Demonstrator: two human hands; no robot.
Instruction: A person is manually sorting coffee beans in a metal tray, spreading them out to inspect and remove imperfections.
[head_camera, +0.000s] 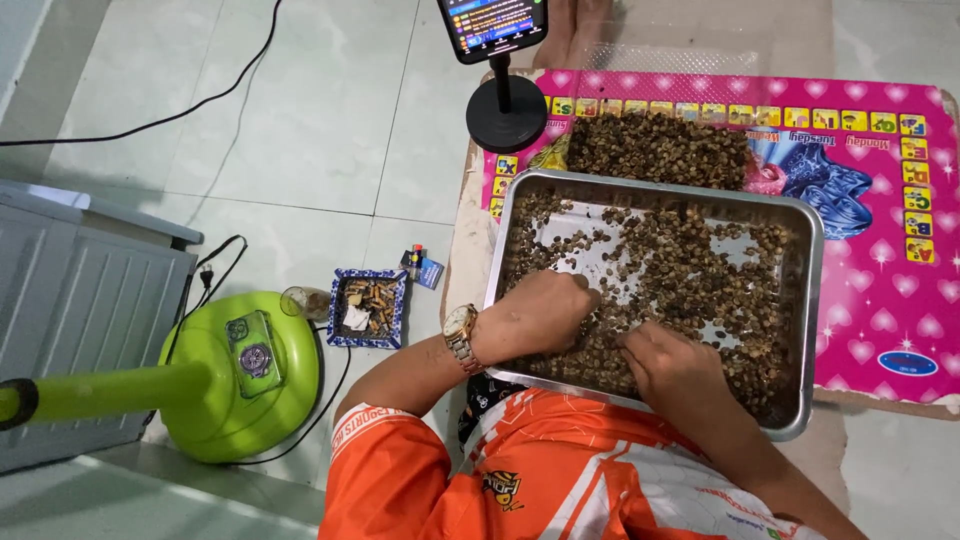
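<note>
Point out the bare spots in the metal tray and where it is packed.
Bare metal shows in the rectangular steel tray near its far-left part and a small patch far right. Small brown beans crowd the middle and near side, where left hand and right hand work.

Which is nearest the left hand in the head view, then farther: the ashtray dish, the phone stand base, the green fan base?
From the left hand:
1. Ashtray dish, on the floor to its left.
2. Phone stand base, above it, beyond the tray.
3. Green fan base, farthest left.

Pale tiled floor (330, 120), grey cabinet (80, 300) at left, even light.
</note>
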